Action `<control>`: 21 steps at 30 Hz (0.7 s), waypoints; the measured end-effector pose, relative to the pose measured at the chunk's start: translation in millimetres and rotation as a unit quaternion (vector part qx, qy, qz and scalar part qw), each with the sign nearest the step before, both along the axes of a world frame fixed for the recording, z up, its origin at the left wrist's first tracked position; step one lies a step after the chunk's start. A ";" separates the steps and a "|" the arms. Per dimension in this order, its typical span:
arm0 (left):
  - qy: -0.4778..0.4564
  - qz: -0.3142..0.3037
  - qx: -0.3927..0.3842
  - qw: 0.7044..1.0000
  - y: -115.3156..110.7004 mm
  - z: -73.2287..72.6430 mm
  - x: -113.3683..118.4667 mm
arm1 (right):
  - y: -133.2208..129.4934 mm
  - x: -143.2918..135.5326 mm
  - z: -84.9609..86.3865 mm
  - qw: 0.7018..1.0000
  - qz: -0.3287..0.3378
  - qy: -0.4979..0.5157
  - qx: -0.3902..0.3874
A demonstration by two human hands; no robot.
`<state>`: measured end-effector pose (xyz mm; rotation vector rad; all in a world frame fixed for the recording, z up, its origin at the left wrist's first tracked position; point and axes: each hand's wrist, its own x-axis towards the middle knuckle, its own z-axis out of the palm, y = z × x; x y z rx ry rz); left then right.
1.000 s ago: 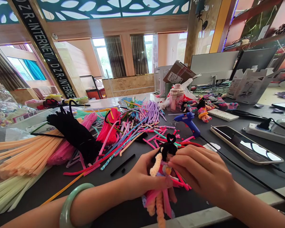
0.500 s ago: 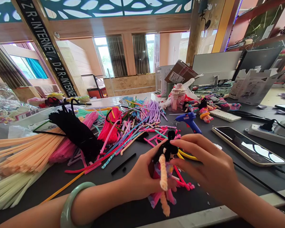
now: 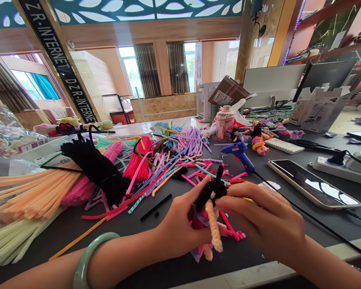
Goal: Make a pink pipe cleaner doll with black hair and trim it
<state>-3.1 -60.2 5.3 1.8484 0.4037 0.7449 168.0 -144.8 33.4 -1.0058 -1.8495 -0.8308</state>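
Observation:
A small pipe-cleaner doll [image 3: 213, 218] with black hair, peach limbs and a pink and purple outfit is held up over the desk's front. My left hand [image 3: 180, 224] wraps round its body, thumb at the hair and fingers behind the outfit. Bent fingers of my right hand [image 3: 264, 220] pinch at the right side of the black hair [image 3: 218, 186]; the fingertips are partly hidden behind the doll. A black tuft sticks up from the head. Beyond my hands lies a blue glue gun [image 3: 240, 154] with a black cable.
Bundles of peach [image 3: 39, 192], black [image 3: 93, 168] and pink pipe cleaners [image 3: 140, 160] cover the left. Cut pieces scatter across the middle. A phone [image 3: 313, 182] and a power strip [image 3: 343, 168] lie right; a pink bottle [image 3: 225, 124] and finished dolls [image 3: 258, 140] stand behind.
The doll has turned and tipped slightly, its peach arm swinging to the right. My right hand has lowered a little and its fingers have curled in closer against the hair.

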 end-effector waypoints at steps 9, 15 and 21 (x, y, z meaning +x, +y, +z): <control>-0.042 0.116 0.040 0.992 -2.5 1.0 1.0 | -2.1 1.3 -1.0 0.996 0.043 0.075 -0.011; -0.046 0.158 0.087 0.983 -1.3 0.9 1.8 | -0.1 0.5 -4.7 0.996 -0.012 0.078 0.036; -0.051 0.194 0.122 0.972 0.2 0.0 3.5 | 0.5 0.1 -5.2 0.996 -0.015 0.084 0.028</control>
